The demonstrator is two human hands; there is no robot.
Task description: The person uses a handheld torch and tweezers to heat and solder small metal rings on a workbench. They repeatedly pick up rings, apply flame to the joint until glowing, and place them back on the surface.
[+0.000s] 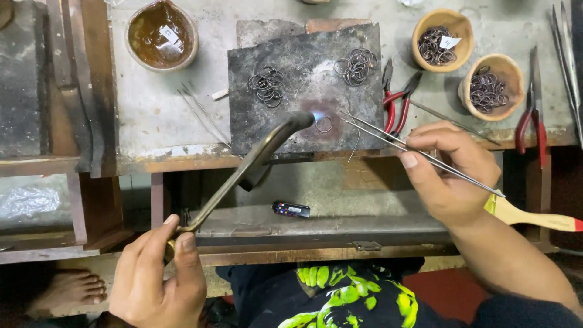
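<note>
Currently left hand (pixel 156 276) grips torch (pixel 255 161), flame on single wire ring (pixel 323 124) on charred soldering block (pixel 303 85). Right hand (pixel 448 170) pinches long tweezers (pixel 413 149) near ring. Progress — two ring piles (pixel 267 85) on block, unclear which done.
</note>
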